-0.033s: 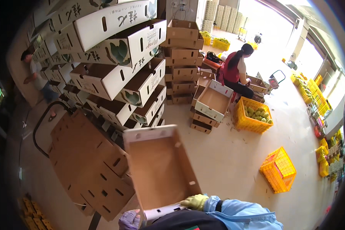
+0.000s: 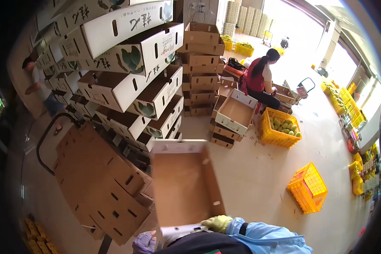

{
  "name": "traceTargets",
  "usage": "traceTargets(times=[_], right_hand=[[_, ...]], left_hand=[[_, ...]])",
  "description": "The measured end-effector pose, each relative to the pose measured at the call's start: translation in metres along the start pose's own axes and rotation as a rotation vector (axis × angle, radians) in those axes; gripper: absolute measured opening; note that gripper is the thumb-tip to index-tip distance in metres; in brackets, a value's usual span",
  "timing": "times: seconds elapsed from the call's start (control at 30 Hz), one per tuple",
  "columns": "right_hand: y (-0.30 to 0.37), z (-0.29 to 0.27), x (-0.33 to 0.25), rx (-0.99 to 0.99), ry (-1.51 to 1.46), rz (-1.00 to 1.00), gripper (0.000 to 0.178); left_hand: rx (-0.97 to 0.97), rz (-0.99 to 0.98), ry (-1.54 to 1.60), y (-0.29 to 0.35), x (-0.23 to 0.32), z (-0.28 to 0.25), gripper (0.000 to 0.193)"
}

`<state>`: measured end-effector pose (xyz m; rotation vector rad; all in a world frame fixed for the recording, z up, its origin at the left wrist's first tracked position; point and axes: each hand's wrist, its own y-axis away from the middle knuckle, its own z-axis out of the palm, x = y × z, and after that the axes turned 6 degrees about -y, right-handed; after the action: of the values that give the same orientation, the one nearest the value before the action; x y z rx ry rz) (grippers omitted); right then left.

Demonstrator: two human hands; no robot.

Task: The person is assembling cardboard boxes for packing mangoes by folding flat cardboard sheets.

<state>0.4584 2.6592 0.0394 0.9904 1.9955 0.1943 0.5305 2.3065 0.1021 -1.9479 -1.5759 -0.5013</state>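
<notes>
Open carton (image 2: 185,186) extends ahead of both hands (image 2: 216,223).

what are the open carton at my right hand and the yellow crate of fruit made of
Open carton: probably matte cardboard, bare brown inside with white ends and cut slots. Yellow fruit crate: likely moulded plastic, given its even colour and openwork walls; finish hard to judge.

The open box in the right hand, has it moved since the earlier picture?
Yes, the open box has moved right, away from the flat cardboard pile.
</notes>
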Motion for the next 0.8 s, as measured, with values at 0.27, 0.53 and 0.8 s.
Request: traceTargets(times=[0.27, 0.53, 0.8], right_hand=[[0.021, -0.052, 0.060, 0.524, -0.279, 0.548, 0.045], [-0.017, -0.210, 0.159, 1.126, -0.080, 0.561, 0.033], [-0.116, -0.479, 0.444, 1.131, 0.014, 0.653, 0.014]], left_hand=[[-0.204, -0.260, 0.105, -0.056, -0.020, 0.017, 0.025], [-0.211, -0.081, 0.010, -0.120, -0.067, 0.063, 0.026], [-0.385, -0.394, 0.094, -0.228, -0.043, 0.164, 0.025]])
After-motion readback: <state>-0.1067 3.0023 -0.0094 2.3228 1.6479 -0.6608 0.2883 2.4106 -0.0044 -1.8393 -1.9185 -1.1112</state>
